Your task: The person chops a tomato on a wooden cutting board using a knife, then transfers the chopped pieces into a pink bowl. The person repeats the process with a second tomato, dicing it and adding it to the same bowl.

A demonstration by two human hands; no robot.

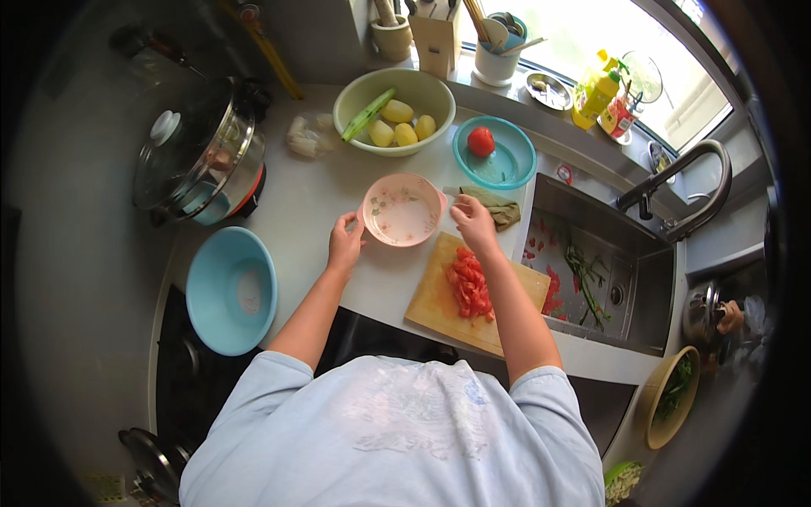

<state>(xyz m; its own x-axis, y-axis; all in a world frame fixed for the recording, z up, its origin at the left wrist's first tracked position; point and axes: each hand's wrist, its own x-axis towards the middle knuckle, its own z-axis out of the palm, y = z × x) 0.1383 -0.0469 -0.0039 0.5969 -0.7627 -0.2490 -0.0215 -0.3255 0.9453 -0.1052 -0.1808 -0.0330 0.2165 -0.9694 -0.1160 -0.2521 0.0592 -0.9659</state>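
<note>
A round pink bowl [405, 212] with a floral print and two small handles stands on the white counter before me. My left hand [346, 246] is at its left handle, with fingers against the rim. Just off the right handle is my right hand [475, 223], fingers bent; nothing shows in it, though its palm side is hidden. An olive cloth [497, 208] lies beside and partly behind that hand. Under my right forearm, chopped tomato [467, 285] is heaped on a wooden cutting board [431, 295], partly covered by the arm.
A pale green basin [437, 95] holds several peeled potatoes and a peeled green vegetable. A teal basin [507, 168] has one whole tomato. Scraps lie in the steel sink [646, 285] at right. An empty blue basin [231, 317] and a lidded steamer pot [209, 158] stand left.
</note>
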